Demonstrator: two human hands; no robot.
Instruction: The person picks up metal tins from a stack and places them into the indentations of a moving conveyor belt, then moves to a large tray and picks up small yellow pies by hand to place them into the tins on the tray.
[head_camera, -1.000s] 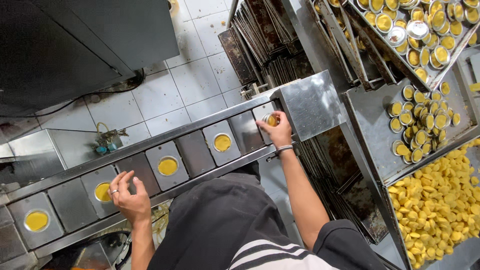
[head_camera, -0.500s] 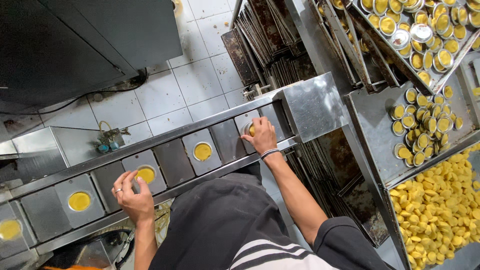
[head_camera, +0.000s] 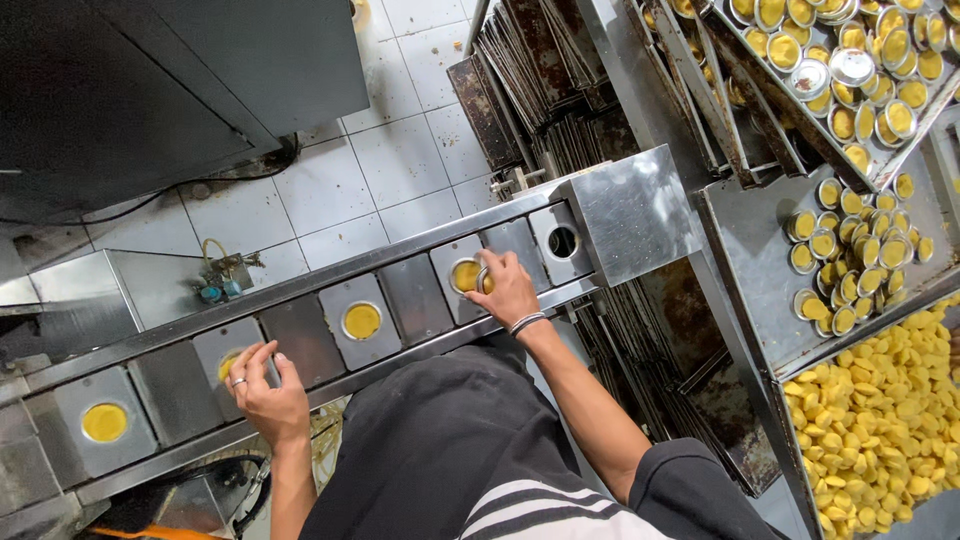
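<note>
The right hand (head_camera: 508, 290) presses a yellow dough cup (head_camera: 466, 275) into its slot near the conveyor's (head_camera: 300, 325) right end with curled fingers, the left hand (head_camera: 262, 385) touches another cup (head_camera: 228, 366), and fingers could get pinched.

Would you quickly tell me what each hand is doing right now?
Left hand: open, fingers resting on a filled conveyor cup.
Right hand: fingers on the filled cup; grip cannot be told.

Pale square floor tiles (head_camera: 400, 150) with dark grout cover the ground, stained in places. A large dark metal cabinet (head_camera: 150, 90) fills the far left. A black cable (head_camera: 200, 190) trails along its foot. Stacked dark baking trays (head_camera: 540, 70) stand upright at the far centre.
</note>
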